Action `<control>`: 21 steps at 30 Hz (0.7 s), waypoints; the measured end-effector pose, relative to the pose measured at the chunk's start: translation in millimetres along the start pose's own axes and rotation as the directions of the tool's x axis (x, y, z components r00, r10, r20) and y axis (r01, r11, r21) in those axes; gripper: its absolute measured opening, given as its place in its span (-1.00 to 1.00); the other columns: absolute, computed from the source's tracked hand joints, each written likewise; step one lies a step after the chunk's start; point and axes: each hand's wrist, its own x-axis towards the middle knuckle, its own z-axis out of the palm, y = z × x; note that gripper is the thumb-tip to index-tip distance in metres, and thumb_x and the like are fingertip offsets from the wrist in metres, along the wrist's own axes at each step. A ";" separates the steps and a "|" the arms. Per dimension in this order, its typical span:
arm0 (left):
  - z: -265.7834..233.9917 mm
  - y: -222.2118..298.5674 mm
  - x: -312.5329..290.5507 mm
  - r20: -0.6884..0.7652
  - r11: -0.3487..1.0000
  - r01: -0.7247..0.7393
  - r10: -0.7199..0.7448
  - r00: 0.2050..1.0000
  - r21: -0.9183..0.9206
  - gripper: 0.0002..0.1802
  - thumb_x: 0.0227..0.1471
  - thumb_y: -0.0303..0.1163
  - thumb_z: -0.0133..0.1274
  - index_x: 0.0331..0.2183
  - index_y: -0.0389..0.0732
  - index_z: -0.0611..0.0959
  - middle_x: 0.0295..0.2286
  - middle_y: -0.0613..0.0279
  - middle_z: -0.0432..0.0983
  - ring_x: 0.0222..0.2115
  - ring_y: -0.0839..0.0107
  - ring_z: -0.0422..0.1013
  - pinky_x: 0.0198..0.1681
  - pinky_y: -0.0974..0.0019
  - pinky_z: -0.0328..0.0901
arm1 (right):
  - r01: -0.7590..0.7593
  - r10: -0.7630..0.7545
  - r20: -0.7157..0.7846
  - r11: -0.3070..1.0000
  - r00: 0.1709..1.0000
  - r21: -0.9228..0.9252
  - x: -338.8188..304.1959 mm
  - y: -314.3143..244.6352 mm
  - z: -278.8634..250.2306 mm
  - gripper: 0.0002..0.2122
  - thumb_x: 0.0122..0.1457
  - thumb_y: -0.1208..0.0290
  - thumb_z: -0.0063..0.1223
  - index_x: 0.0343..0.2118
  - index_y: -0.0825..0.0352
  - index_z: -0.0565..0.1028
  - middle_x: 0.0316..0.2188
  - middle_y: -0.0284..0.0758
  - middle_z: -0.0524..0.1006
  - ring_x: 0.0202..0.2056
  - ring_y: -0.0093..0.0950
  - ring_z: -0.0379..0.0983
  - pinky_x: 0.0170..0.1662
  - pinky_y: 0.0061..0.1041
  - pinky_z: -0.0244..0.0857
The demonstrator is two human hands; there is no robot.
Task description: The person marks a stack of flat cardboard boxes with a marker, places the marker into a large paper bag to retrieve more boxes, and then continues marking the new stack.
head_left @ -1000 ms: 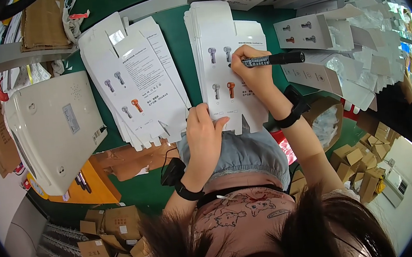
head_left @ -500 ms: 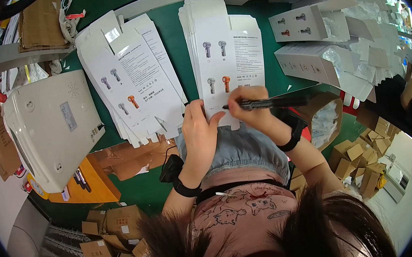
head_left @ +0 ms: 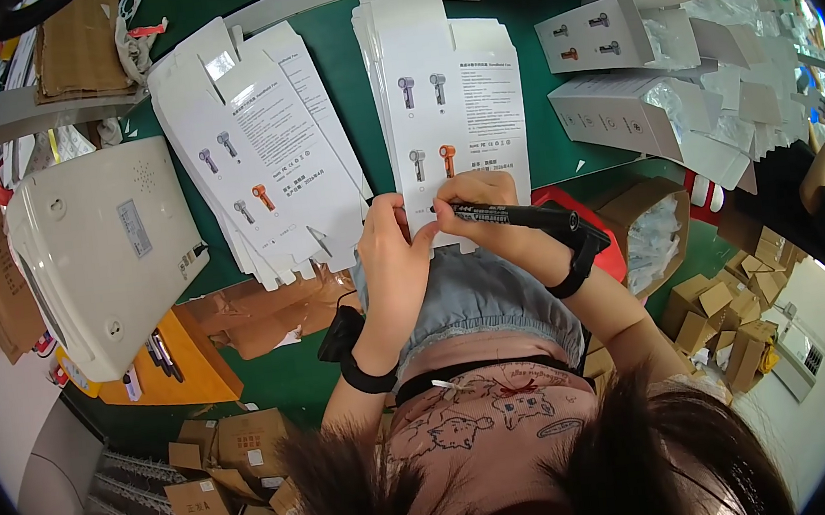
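Black cylindrical marker (head_left: 518,213) in my R hand (head_left: 443,209), nr bottom of white printed-card stack (head_left: 491,93).
Tip's come down from upper fan pics (head_left: 439,89), so marking's now low; R fingers pinched round barrel, L hand (head_left: 396,259) part-open on stack's near-L edge, green tabletop (head_left: 336,59) under.

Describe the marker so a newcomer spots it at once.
On the green table, find the right-hand stack of flat white cartons. At its near end, the right hand holds the marker, a thick black stick extending right. Unlike the black wrist strap near it, it is straight, with pale print along its barrel.
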 end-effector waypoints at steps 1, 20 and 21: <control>-0.1 0.4 -0.2 0.000 1.000 -0.001 0.001 1.000 0.000 -0.64 -0.35 -0.58 0.17 -0.43 -0.34 0.37 -0.63 0.10 0.29 -0.67 0.28 0.27 -0.58 0.31 0.19 | -0.004 0.004 -0.007 1.000 1.000 0.003 -0.1 -0.6 0.0 -0.94 -0.20 0.58 0.07 -0.65 0.36 0.41 -0.74 -0.33 0.38 -0.71 -0.49 0.31 -0.62 -0.61 0.16; -87.3 14.1 -5.7 -0.411 0.689 0.001 0.432 0.803 0.725 -0.42 -0.31 -0.28 0.22 -0.23 -0.31 0.36 -0.34 0.04 0.31 -0.30 0.24 0.26 -0.22 0.27 0.17 | -0.228 0.277 -0.244 0.950 0.929 0.211 62.8 5.0 -45.3 -0.91 0.00 0.54 -0.08 -0.57 0.42 0.37 -0.75 -0.39 0.40 -0.71 -0.72 0.29 -0.63 -0.77 0.12; -73.9 12.9 -4.2 -0.355 0.744 -0.131 0.456 0.816 0.655 -0.37 -0.34 -0.22 0.23 -0.23 -0.31 0.36 -0.32 0.03 0.27 -0.27 0.17 0.22 -0.19 0.22 0.14 | -0.231 0.280 -0.238 0.949 0.930 0.215 65.2 8.6 -40.9 -0.91 0.00 0.54 -0.08 -0.57 0.42 0.37 -0.75 -0.39 0.40 -0.71 -0.72 0.29 -0.63 -0.77 0.12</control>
